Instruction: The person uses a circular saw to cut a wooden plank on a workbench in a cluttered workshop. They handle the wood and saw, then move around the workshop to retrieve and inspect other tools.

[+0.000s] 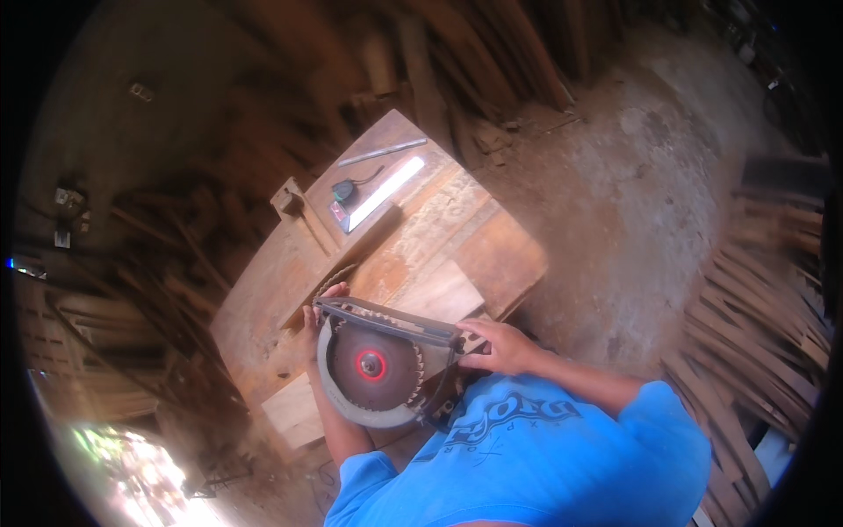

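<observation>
A circular saw (369, 362) is held up in front of my body, over the near edge of the wooden workbench (255, 316). Its round toothed blade, with a red ring at the hub, faces up, and its flat base plate (386, 321) runs across the far side. My left hand (321, 306) grips the left end of the saw by the base plate, with part of the fingers hidden behind it. At the opposite end my right hand (499, 345) is closed on the saw near the base plate's corner. A pale board (443, 292) lies on the bench just beyond the saw.
On the bench lie a square (386, 191), a tape measure (343, 190), a thin straight strip (382, 151) and a wooden tool with a block (289, 202). Stacked timber (492, 53) lines the back. Wood strips (746, 351) are piled on the right, beside the concrete floor (623, 211).
</observation>
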The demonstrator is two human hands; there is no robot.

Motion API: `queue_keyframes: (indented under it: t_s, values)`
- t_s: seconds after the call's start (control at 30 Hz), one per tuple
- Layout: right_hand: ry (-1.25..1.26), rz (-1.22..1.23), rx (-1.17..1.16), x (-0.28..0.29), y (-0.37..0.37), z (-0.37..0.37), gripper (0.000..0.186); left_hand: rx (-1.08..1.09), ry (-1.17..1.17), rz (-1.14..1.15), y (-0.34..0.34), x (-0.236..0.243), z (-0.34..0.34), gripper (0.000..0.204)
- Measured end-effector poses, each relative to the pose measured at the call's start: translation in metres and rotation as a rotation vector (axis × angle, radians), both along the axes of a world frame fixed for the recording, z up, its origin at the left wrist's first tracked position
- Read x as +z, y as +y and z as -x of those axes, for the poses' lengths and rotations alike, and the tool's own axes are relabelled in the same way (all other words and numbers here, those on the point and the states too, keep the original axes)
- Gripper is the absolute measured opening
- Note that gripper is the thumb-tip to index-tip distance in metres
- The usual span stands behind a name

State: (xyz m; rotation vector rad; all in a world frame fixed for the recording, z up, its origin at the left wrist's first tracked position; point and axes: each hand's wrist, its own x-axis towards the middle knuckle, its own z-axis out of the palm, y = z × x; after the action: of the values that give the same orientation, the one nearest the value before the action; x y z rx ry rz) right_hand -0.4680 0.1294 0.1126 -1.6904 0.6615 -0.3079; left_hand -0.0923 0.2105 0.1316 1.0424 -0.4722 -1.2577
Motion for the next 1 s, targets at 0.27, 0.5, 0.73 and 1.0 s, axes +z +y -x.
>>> queue_keyframes:
  t_s: [0.27,0.5,0.73,1.0]
  values:
    - [-0.010,-0.088,-0.099,0.005,0.005,-0.001,0.070,0.035,0.047,-0.068,-0.001,0.007,0.008,0.055]
    - [0.074,-0.105,-0.064,0.010,0.004,-0.002,0.070,0.048,0.040,-0.090,-0.004,0.012,0.011,0.054]
    - [0.151,-0.175,-0.131,0.025,0.006,0.000,0.070,0.197,-0.009,-0.153,0.007,-0.004,0.001,0.049]
    - [0.115,-0.101,-0.139,0.024,0.006,0.003,0.053,0.125,-0.447,-0.298,0.023,-0.051,-0.045,0.038]
